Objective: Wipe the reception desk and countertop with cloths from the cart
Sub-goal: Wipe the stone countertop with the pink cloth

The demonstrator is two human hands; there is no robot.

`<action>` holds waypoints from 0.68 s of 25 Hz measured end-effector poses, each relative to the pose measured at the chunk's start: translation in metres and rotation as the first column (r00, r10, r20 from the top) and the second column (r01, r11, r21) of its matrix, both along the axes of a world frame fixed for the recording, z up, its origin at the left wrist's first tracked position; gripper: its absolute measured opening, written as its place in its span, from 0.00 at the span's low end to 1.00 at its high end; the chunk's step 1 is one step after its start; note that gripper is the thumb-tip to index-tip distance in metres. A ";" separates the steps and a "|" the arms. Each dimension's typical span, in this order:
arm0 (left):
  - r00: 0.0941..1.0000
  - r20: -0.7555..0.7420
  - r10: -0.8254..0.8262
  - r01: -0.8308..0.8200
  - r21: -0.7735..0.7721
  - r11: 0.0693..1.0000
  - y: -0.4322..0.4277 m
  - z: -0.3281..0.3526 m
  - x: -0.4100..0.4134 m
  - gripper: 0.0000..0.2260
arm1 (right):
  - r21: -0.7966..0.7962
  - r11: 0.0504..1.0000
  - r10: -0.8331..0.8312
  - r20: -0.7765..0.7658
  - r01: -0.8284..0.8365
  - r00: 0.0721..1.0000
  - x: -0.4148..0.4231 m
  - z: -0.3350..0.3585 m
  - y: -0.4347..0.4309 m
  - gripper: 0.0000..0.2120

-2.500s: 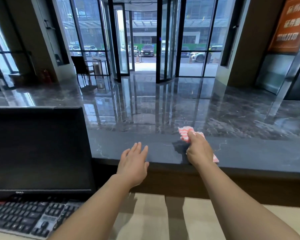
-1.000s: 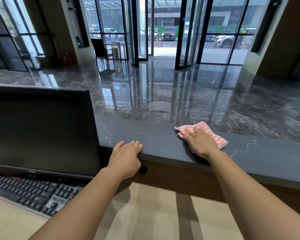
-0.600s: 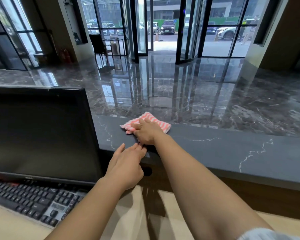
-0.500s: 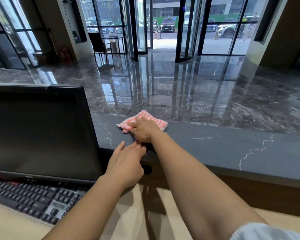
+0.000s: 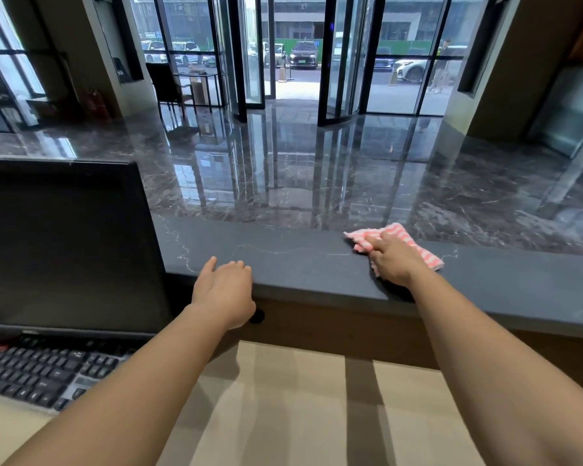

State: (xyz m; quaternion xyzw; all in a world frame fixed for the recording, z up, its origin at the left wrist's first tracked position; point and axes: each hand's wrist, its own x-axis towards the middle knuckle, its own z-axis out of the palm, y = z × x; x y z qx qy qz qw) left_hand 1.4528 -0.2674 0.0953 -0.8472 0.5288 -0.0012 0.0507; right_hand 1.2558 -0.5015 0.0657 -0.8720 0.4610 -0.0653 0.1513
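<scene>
A pink-and-white striped cloth [image 5: 421, 252] lies on the dark grey veined countertop [image 5: 300, 264], near its far edge at the right of centre. My right hand [image 5: 392, 260] lies on top of the cloth and presses it onto the stone, covering its near half. My left hand [image 5: 226, 287] rests on the countertop's near edge with relaxed fingers and holds nothing. Below the countertop lies the beige lower desk surface [image 5: 300, 398], under both forearms.
A black monitor [image 5: 64, 247] stands at the left, right against the countertop's near edge, with a black keyboard [image 5: 37, 371] in front of it. Beyond the countertop are a glossy marble lobby floor [image 5: 283, 163] and glass doors [image 5: 337, 62].
My right hand has slid the cloth along the countertop from beside the monitor to the right. My left hand has stayed on the near edge.
</scene>
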 end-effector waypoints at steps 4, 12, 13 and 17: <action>1.000 0.000 0.017 -0.017 -0.063 0.998 0.000 0.002 -0.021 0.10 | -0.025 0.992 -0.120 -0.026 0.120 0.992 -0.069 -0.001 0.004 0.21; 0.943 -0.331 0.039 -0.180 -0.410 0.894 0.034 -0.040 -0.055 0.17 | -0.121 0.985 -0.123 -0.008 0.121 0.992 -0.015 -0.011 0.099 0.20; 0.903 -0.423 0.079 -0.262 -0.395 0.881 0.038 -0.048 -0.052 0.17 | -0.110 0.989 -0.097 -0.001 0.097 0.995 0.001 -0.010 0.115 0.21; 0.642 -0.757 0.123 -0.561 -0.355 0.748 0.052 -0.057 -0.030 0.13 | -0.103 0.994 0.034 0.005 -0.033 0.999 0.062 -0.006 0.170 0.24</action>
